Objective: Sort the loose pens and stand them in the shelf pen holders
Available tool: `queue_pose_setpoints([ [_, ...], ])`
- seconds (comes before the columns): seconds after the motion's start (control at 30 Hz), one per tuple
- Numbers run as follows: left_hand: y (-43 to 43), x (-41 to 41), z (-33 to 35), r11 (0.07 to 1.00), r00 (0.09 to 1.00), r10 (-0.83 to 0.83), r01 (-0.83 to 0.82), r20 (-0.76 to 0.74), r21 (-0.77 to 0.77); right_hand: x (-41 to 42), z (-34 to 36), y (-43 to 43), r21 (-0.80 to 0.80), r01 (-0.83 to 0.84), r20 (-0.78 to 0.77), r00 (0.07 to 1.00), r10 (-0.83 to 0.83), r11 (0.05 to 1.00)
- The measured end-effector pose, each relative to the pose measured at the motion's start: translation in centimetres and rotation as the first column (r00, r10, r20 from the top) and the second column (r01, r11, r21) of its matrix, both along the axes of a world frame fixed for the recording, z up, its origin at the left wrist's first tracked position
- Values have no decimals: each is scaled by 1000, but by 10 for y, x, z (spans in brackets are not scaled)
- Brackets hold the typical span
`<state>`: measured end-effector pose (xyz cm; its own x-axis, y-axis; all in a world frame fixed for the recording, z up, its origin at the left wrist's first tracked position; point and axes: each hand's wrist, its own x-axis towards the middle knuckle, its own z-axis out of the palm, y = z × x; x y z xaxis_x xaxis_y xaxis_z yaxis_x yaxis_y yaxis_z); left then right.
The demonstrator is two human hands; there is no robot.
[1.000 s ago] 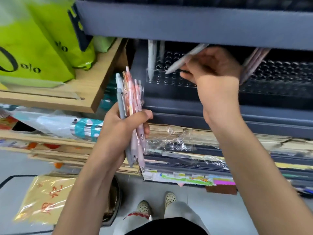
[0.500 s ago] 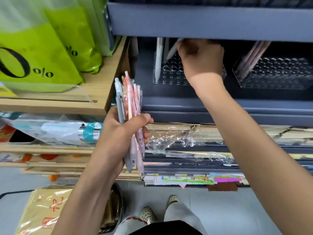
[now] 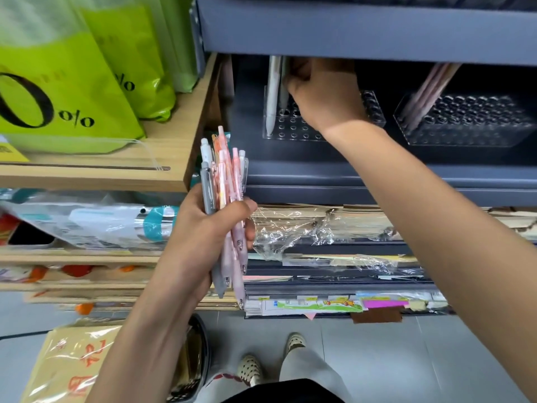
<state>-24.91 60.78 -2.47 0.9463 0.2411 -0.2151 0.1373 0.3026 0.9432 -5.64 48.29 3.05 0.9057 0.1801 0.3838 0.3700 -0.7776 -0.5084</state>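
Note:
My left hand (image 3: 203,228) grips a bundle of pens (image 3: 225,205), pink, orange, white and grey, held upright in front of the shelves. My right hand (image 3: 322,94) reaches into the grey shelf over the left clear pen holder (image 3: 374,109); its fingers are closed around a pale pen (image 3: 284,91) that stands in the holder's back left holes. A white pen (image 3: 272,94) stands just left of it. Farther right, a second clear pen holder (image 3: 470,123) has several pinkish pens (image 3: 430,88) leaning in it.
The upper grey shelf edge (image 3: 363,27) hangs low over the holders. Green bags (image 3: 66,91) sit on a wooden shelf (image 3: 96,175) at left. Wrapped paper stacks (image 3: 319,228) fill the lower shelves. A yellow packet (image 3: 69,365) and a dark basket (image 3: 194,359) lie on the floor by my feet.
My right hand carried the pale pen up and left into the shelf and stood it in the left holder beside the white pen. The left hand kept its bundle still.

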Motion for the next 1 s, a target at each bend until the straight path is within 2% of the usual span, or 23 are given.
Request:
queue_pose_setpoints([
  [0.23, 2, -1, -2, 999, 999, -36, 36, 7, 3, -3, -6, -1, 84, 11, -15, 1000, -10, 996],
  [0.63, -1, 4, -9, 998, 997, -66, 67, 27, -7, -2, -5, -6, -1, 35, -34, 999, -35, 999],
  [0.77, -2, 4, -11, 993, 993, -110, 112, 50, -40, -22, 2, -15, 144, 61, -8, 998, -60, 988],
  [0.8, -2, 4, -12, 992, 991, -116, 119, 62, -47, -32, 2, -19, 218, 23, -17, 1000, -20, 976],
  [0.87, -4, 5, -13, 989, 987, -137, 142, 87, -50, -57, -3, -26, 356, -105, -131, 978, 161, 928],
  [0.93, -6, 6, -14, 985, 982, -160, 165, 105, -48, -79, -9, -34, 386, -206, -255, 913, 319, 899],
  [1.0, -9, 7, -16, 982, 978, -175, 182, 115, -53, -92, -14, -40, 425, -273, -315, 849, 424, 863],
])
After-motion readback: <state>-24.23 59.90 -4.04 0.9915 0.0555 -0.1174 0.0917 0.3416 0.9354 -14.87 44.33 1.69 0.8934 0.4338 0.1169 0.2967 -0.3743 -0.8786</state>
